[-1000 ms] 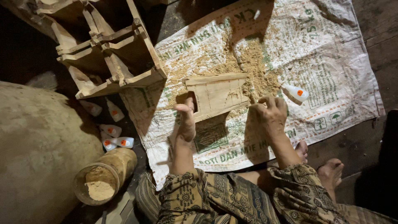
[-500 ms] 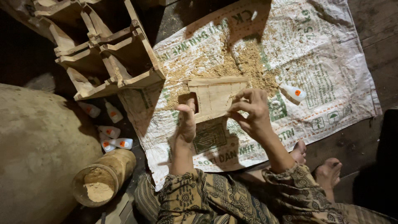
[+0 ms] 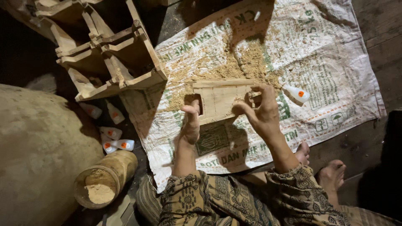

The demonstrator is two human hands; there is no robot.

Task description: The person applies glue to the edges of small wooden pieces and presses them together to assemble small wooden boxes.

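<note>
At six o'clock, patterned sleeves (image 3: 234, 201) and two bare feet (image 3: 331, 173). Just past them the left hand (image 3: 190, 123) and right hand (image 3: 259, 113) grasp a wooden piece (image 3: 220, 98) at its two ends, over a white printed sack (image 3: 318, 62) lettered in green, strewn with sawdust (image 3: 247, 62). At three o'clock lies one white bottle (image 3: 296, 93) with an orange label; at nine, five more (image 3: 109, 127), beside a sawdust jar (image 3: 102, 180). At eleven, stacked wooden frames (image 3: 109, 54).
</note>
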